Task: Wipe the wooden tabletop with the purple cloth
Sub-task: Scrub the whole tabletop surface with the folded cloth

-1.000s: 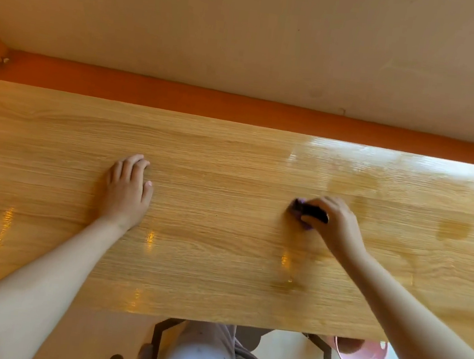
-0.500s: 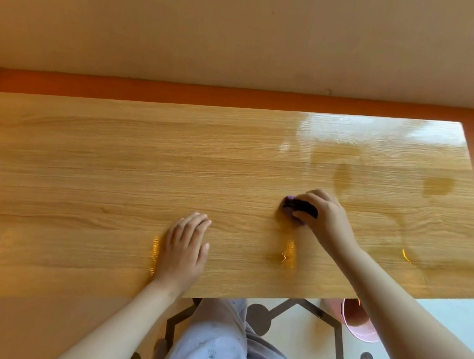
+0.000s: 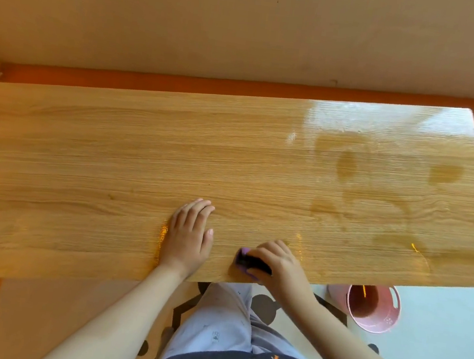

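On the wooden tabletop point(image 3: 112, 164), the left hand point(image 3: 188, 234) lies flat with fingers spread loosely, while beside it the right hand point(image 3: 277, 263) grips what seems a bunched purple cloth point(image 3: 245, 262) near the front edge.

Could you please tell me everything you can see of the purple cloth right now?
The purple cloth is small and bunched, mostly hidden under the right hand, whose grip presses it onto the wooden tabletop near the front edge. Only a purple fringe and a dark fold show. The left hand lies flat beside it, apart.
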Motion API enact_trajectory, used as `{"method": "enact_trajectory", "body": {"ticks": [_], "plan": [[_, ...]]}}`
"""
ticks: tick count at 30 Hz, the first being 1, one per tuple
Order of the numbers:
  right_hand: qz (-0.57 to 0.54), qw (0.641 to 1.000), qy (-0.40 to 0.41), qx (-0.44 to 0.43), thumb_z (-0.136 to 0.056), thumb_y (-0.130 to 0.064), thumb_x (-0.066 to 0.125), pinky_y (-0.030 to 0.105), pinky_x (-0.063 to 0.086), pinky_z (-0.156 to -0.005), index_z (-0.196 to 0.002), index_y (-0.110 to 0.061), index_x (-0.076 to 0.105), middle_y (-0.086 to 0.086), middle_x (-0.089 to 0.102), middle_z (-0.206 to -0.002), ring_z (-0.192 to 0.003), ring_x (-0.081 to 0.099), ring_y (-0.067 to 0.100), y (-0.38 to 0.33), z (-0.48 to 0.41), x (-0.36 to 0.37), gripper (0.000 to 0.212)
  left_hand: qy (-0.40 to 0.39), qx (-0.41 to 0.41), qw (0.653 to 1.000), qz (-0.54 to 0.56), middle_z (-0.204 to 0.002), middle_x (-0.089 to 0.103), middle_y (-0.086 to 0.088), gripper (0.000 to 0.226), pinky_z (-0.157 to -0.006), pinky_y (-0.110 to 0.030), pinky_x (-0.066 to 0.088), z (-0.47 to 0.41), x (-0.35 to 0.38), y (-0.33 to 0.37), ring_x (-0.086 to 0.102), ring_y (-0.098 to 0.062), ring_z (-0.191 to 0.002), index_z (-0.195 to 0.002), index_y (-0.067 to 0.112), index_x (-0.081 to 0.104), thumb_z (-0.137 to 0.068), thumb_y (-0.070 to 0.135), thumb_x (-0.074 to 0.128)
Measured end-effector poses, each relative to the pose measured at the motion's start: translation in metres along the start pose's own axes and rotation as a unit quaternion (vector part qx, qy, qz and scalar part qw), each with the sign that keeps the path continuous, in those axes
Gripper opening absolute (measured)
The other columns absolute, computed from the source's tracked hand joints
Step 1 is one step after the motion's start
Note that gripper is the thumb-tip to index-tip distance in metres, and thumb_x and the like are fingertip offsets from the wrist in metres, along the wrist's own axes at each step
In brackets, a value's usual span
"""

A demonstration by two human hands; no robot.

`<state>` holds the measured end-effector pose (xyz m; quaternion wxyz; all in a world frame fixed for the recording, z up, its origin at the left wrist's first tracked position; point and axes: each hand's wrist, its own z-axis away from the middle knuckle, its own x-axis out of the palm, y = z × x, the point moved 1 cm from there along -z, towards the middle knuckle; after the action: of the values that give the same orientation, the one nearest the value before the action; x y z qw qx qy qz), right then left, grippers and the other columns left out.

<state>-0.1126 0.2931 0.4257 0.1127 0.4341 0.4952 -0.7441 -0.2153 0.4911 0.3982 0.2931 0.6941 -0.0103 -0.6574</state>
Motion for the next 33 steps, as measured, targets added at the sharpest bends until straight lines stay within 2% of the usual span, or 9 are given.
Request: {"method": "enact_trajectory", "body": {"ticks": [3, 6, 9, 14, 17, 21, 24, 28, 33], "plan": [[-0.001, 1.000, -0.003, -0.020, -0.076, -0.040, 0.060, 0.022, 0.039, -0.069, -0.097, -0.016, 0.070, -0.002, 0.063, -0.086, -0.084, 0.045, 0.012, 0.003, 0.003, -0.006, 0.033, 0.001, -0.002, 1.000, -0.001, -0.134, 0.053, -0.008, 0.044, -0.109, -0.042, 0.028, -0.001, 0.000, 0.000, 0.039, -0.023, -0.130, -0.127, 0.010, 0.050, -0.087, 0.025, 0.042], [0.004, 0.996, 0.068, 0.064, -0.079, -0.033, 0.067, 0.029, 0.041, -0.071, -0.100, -0.015, 0.071, 0.001, 0.063, -0.087, -0.087, 0.050, 0.018, 0.027, -0.007, -0.034, 0.028, 0.000, -0.004, 1.000, -0.004, -0.134, 0.053, -0.008, 0.044, -0.108, -0.042, 0.029, -0.001, -0.001, 0.002, 0.039, -0.023, -0.130, -0.127, 0.010, 0.050, -0.086, 0.025, 0.042], [0.011, 0.972, 0.167, 0.167, -0.075, -0.016, 0.076, 0.026, 0.033, -0.073, -0.097, -0.010, 0.069, 0.004, 0.059, -0.088, -0.089, 0.051, 0.022, 0.059, -0.012, -0.069, 0.024, 0.002, -0.002, 1.000, -0.001, -0.134, 0.052, -0.007, 0.043, -0.108, -0.043, 0.029, -0.001, -0.001, 0.002, 0.039, -0.023, -0.129, -0.127, 0.011, 0.049, -0.086, 0.025, 0.042], [-0.002, 0.940, 0.233, 0.249, -0.077, -0.017, 0.075, 0.028, 0.034, -0.076, -0.093, -0.008, 0.066, 0.003, 0.055, -0.089, -0.091, 0.050, 0.024, 0.071, -0.002, -0.076, 0.021, 0.005, -0.001, 1.000, -0.002, -0.134, 0.052, -0.007, 0.043, -0.107, -0.042, 0.028, 0.000, -0.001, 0.003, 0.037, -0.022, -0.130, -0.127, 0.013, 0.046, -0.086, 0.025, 0.042], [-0.008, 0.957, 0.202, 0.207, -0.071, -0.013, 0.079, 0.028, 0.034, -0.071, -0.091, -0.010, 0.066, 0.003, 0.055, -0.084, -0.084, 0.050, 0.024, 0.046, 0.002, -0.047, 0.024, 0.006, -0.002, 1.000, -0.006, -0.133, 0.053, -0.008, 0.043, -0.107, -0.042, 0.028, 0.001, 0.000, 0.003, 0.038, -0.023, -0.129, -0.127, 0.012, 0.047, -0.087, 0.024, 0.042], [0.005, 0.995, 0.081, 0.059, -0.064, -0.019, 0.082, 0.024, 0.038, -0.063, -0.088, -0.011, 0.065, -0.001, 0.056, -0.078, -0.077, 0.050, 0.020, -0.003, 0.007, 0.010, 0.030, 0.008, 0.000, 1.000, -0.013, -0.133, 0.052, -0.009, 0.043, -0.107, -0.043, 0.028, 0.000, 0.000, 0.004, 0.038, -0.024, -0.129, -0.126, 0.009, 0.049, -0.087, 0.024, 0.042], [0.003, 0.998, 0.052, 0.045, -0.065, -0.025, 0.077, 0.029, 0.046, -0.058, -0.087, -0.013, 0.064, -0.002, 0.057, -0.079, -0.080, 0.049, 0.017, -0.006, 0.015, 0.017, 0.029, 0.006, 0.000, 1.000, -0.019, -0.134, 0.051, -0.009, 0.043, -0.108, -0.043, 0.027, 0.001, -0.001, 0.004, 0.036, -0.024, -0.130, -0.127, 0.009, 0.048, -0.087, 0.024, 0.041], [0.002, 0.981, 0.128, 0.147, -0.070, -0.015, 0.080, 0.025, 0.033, -0.065, -0.083, -0.007, 0.063, 0.003, 0.055, -0.078, -0.078, 0.048, 0.020, 0.037, 0.042, -0.026, 0.023, 0.002, -0.004, 1.000, -0.022, -0.135, 0.051, -0.008, 0.043, -0.108, -0.043, 0.028, 0.000, 0.000, 0.004, 0.037, -0.023, -0.130, -0.127, 0.010, 0.047, -0.087, 0.024, 0.041], [-0.010, 0.914, 0.251, 0.318, -0.077, -0.012, 0.074, 0.028, 0.030, -0.069, -0.083, -0.007, 0.059, 0.006, 0.053, -0.080, -0.081, 0.051, 0.027, 0.093, 0.086, -0.079, 0.017, 0.001, -0.008, 1.000, -0.022, -0.136, 0.050, -0.008, 0.044, -0.109, -0.042, 0.028, 0.001, 0.001, 0.003, 0.037, -0.025, -0.131, -0.128, 0.010, 0.048, -0.087, 0.024, 0.042]]}}
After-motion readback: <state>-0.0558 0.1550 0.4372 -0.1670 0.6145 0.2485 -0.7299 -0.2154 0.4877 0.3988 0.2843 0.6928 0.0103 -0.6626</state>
